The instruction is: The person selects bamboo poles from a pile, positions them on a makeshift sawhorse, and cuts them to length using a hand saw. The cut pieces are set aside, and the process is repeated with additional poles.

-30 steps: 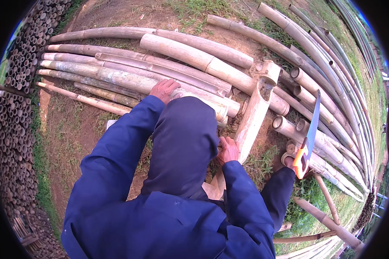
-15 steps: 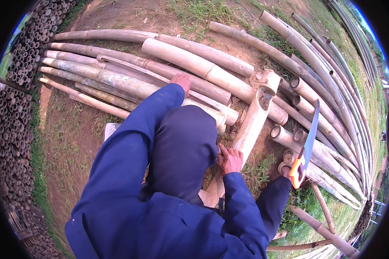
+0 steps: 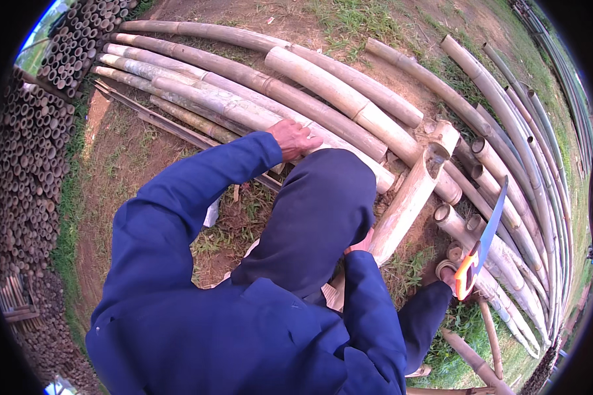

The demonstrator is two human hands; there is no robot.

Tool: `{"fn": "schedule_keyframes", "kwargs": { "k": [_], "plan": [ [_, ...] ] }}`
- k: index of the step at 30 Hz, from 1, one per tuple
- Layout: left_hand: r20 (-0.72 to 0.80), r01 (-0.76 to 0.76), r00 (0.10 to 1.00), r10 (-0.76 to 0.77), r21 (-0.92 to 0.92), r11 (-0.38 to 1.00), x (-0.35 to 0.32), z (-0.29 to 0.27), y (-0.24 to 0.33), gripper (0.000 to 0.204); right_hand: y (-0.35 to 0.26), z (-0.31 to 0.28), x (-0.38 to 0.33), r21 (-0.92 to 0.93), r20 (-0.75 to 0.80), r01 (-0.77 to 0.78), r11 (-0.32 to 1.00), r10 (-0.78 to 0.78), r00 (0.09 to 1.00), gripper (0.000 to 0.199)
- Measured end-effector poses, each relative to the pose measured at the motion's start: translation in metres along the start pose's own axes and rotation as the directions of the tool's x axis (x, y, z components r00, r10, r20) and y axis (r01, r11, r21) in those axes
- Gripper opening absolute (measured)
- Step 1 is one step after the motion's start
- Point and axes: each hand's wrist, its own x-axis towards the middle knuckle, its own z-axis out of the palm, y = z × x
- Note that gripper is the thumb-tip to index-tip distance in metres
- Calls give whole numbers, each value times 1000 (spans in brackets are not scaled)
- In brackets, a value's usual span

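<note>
My left hand (image 3: 293,139) lies over a pale bamboo pole (image 3: 211,99), its fingers curled on the upper side just beyond my left knee. Most of my right hand (image 3: 360,242) is hidden behind that knee; it is beside a thick bamboo piece (image 3: 405,214) that slants between my legs. This piece has an open cut-out near its far end, showing the hollow inside. A handsaw (image 3: 491,227) with a bluish blade and an orange-and-white handle rests near my right foot, held by neither hand.
Several long bamboo poles (image 3: 329,92) lie across the ground ahead. More poles (image 3: 501,145) fan out at the right. Dark, narrow bamboo lengths (image 3: 168,125) lie at the left. Tall stacks of cut bamboo (image 3: 26,145) line the far left. Grass and bare soil surround me.
My view has shifted left. My left hand has come nearer my knee, and the bamboo under it shows a rounded top instead of a channel edge. My right hand has slipped mostly behind the knee.
</note>
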Motion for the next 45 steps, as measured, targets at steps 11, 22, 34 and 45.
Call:
{"fn": "schedule_keyframes", "kwargs": {
  "k": [11, 22, 34, 45],
  "plan": [
    [238, 273, 951, -197, -351, 896, -107, 93, -9, 37, -36, -95, -71, 113, -112, -138, 984, 151, 982, 32],
    [264, 411, 911, -317, -506, 758, -37, 44, -30, 49, 29, -274, -138, -244, -792, -431, 869, 78, 606, 69],
    [6, 245, 903, -429, -829, 503, -4, -131, 71, 59, 122, -298, -98, -421, -406, -500, 757, 336, 850, 47],
    [-112, 186, 930, -350, -678, 711, 24, -159, 102, 49, 118, -314, -74, -298, -390, -569, 766, 447, 805, 17]
  ]
}}
